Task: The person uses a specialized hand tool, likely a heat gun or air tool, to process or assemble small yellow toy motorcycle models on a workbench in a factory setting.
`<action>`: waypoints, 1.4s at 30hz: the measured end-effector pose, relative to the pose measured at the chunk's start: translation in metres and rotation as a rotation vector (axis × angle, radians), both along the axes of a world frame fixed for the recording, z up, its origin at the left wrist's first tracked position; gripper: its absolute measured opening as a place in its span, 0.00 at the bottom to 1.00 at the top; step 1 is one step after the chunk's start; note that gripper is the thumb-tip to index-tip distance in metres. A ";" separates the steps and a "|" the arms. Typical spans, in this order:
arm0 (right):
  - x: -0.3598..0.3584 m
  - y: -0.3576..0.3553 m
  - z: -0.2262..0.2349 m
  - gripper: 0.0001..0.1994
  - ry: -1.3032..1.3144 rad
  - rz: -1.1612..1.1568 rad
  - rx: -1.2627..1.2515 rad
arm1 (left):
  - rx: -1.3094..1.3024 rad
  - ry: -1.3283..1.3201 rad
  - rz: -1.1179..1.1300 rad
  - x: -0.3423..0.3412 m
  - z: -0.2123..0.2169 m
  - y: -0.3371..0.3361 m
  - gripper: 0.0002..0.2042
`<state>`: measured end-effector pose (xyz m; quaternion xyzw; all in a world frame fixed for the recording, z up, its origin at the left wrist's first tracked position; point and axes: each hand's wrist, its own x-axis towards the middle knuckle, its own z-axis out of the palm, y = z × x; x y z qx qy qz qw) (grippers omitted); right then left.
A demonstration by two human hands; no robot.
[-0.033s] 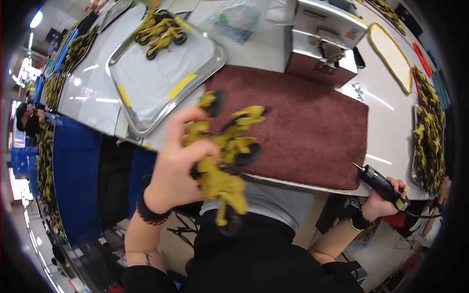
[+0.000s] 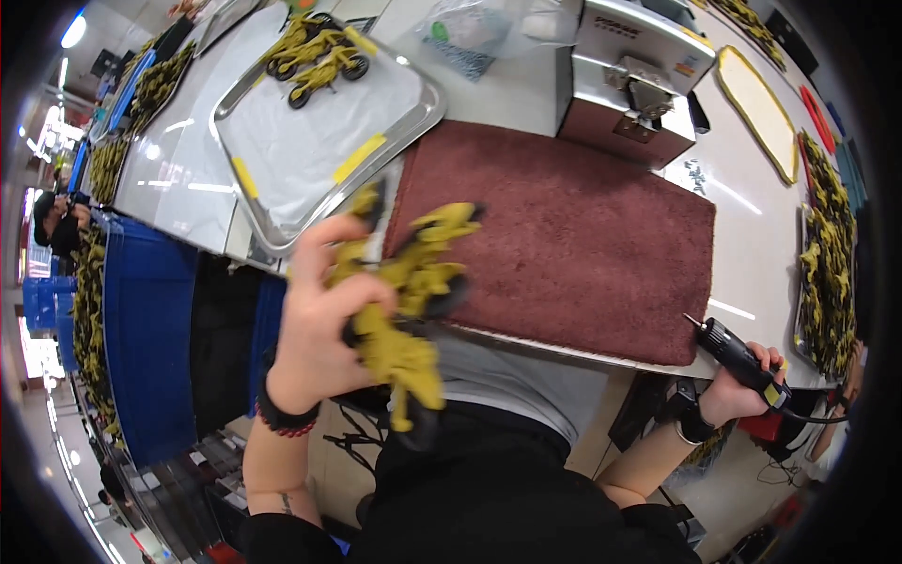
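Observation:
My left hand [image 2: 315, 324] is closed around yellow-and-black toy motorcycles [image 2: 404, 362], held above the near left edge of a dark red cloth mat [image 2: 573, 244]. They look like two, blurred by motion, and my fingers cover part of them. At the mat's near right corner my right hand [image 2: 738, 395] grips a black electric screwdriver [image 2: 739, 357]. Its bit points up and left, and a cord trails off to the right. Several more toy motorcycles [image 2: 319, 61] stand at the far end of a paper-lined metal tray [image 2: 432, 105], left of the mat.
A silver box-shaped machine [image 2: 601, 103] stands behind the mat, with small screws [image 2: 695, 176] beside it. A clear plastic bag [image 2: 465, 47] lies farther back. Trays heaped with yellow-and-black pieces [image 2: 827, 273] line the right side. A blue bin [image 2: 150, 348] stands at the left.
My left hand has shifted a little to the left with the toy motorcycles. My right hand keeps hold of the screwdriver in nearly the same place. The view has moved slightly.

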<state>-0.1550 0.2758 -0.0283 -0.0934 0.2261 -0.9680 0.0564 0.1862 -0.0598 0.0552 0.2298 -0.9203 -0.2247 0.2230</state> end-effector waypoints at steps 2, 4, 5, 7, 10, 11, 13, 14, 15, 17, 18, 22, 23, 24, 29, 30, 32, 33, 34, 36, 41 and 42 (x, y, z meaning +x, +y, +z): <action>-0.007 -0.002 -0.006 0.09 -0.005 -0.005 0.018 | -0.081 -0.009 0.196 0.049 -0.010 0.005 0.12; -0.009 -0.003 -0.010 0.11 -0.001 -0.044 0.043 | -0.031 0.018 0.330 0.098 -0.024 0.018 0.12; -0.008 -0.003 -0.011 0.11 -0.003 -0.040 0.044 | -0.051 -0.029 0.383 0.120 -0.028 0.026 0.12; -0.006 -0.005 -0.011 0.10 -0.002 -0.040 0.046 | -0.039 -0.085 0.497 0.157 -0.045 0.043 0.13; -0.011 0.002 -0.012 0.09 0.011 -0.037 0.057 | 0.042 -0.261 0.594 0.192 -0.108 0.052 0.24; -0.010 0.004 -0.012 0.09 0.011 -0.033 0.056 | 0.111 -0.363 0.614 0.190 -0.124 0.051 0.30; -0.008 0.003 -0.007 0.08 -0.023 -0.001 0.044 | 0.398 -0.736 0.592 0.207 -0.147 0.051 0.37; -0.008 0.001 -0.006 0.08 -0.039 0.012 0.042 | 0.450 -0.778 0.582 0.220 -0.164 0.049 0.32; -0.009 0.002 -0.007 0.08 -0.041 0.015 0.042 | 0.451 -0.780 0.585 0.221 -0.165 0.046 0.32; -0.013 0.005 -0.009 0.08 -0.045 0.019 0.035 | 0.315 -0.626 0.624 0.219 -0.163 0.032 0.25; -0.014 0.007 -0.009 0.08 -0.042 0.018 0.036 | 0.204 -0.484 0.615 0.206 -0.148 0.022 0.17; -0.012 0.007 -0.011 0.08 -0.005 0.009 0.048 | -0.109 -0.065 0.766 0.164 -0.072 -0.022 0.05; -0.012 0.007 -0.010 0.07 0.003 0.015 0.049 | -0.223 -0.011 0.744 0.149 -0.045 -0.034 0.04; -0.011 0.007 -0.010 0.07 0.006 0.006 0.038 | -0.289 0.052 0.726 0.134 -0.025 -0.045 0.04; -0.004 0.000 -0.011 0.10 -0.024 -0.056 0.051 | -0.215 0.193 0.495 0.061 0.024 -0.128 0.13; -0.003 0.000 -0.010 0.10 -0.035 -0.091 0.046 | -0.134 0.219 0.436 0.042 0.020 -0.155 0.16; -0.001 0.002 -0.009 0.10 -0.017 -0.093 0.053 | -0.014 0.031 0.426 0.006 0.017 -0.199 0.30; -0.001 -0.001 -0.009 0.10 -0.020 -0.083 0.044 | -0.201 -0.002 0.233 0.005 0.006 -0.237 0.36; 0.000 -0.003 -0.007 0.10 -0.016 -0.085 0.027 | -0.262 -0.072 0.149 -0.002 0.000 -0.265 0.43; 0.001 -0.002 -0.009 0.10 -0.029 -0.085 0.041 | -0.310 -0.498 0.314 -0.031 -0.001 -0.286 0.54; 0.003 0.005 -0.014 0.09 -0.022 -0.035 -0.003 | -0.005 -0.610 0.225 -0.045 -0.007 -0.333 0.57; 0.004 0.003 -0.014 0.10 -0.019 -0.039 0.005 | -0.032 -0.604 0.205 -0.042 -0.008 -0.335 0.56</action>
